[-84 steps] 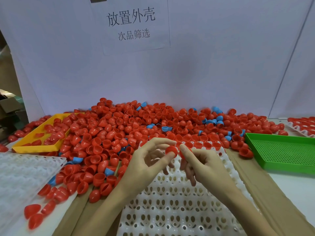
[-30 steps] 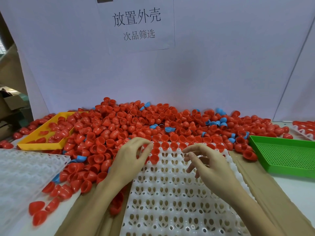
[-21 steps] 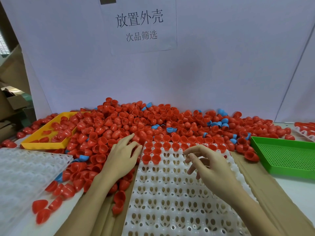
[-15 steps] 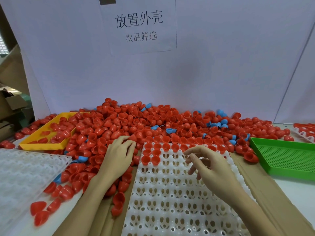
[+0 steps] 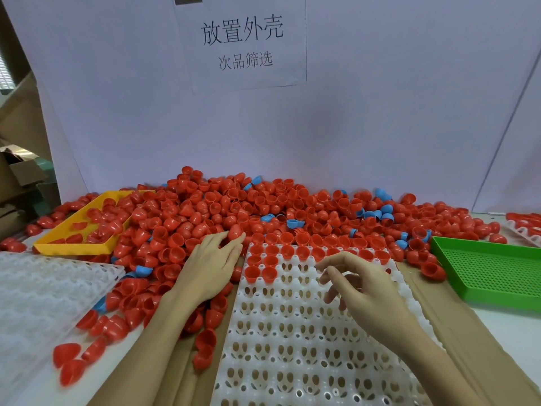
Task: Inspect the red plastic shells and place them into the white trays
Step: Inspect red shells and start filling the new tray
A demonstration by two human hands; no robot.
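Note:
A big heap of red plastic shells, with several blue ones mixed in, covers the back of the table. In front of me lies a white tray of egg-shaped pockets; its far rows hold red shells, open side up. My left hand lies palm down on the heap just left of the tray's far corner. Its fingertips touch a red shell; no grip on it shows. My right hand hovers over the tray's far half with fingers loosely curled and holds nothing.
A yellow tray with red shells sits at the back left, a second white tray at the near left. At the right stands a green perforated tray, behind it another white tray with shells. Brown cardboard lies under the middle tray.
Both hands held one shell together earlier. Since then the left hand has moved from the tray's far left corner out onto the heap. The right hand has stayed over the tray, holding nothing.

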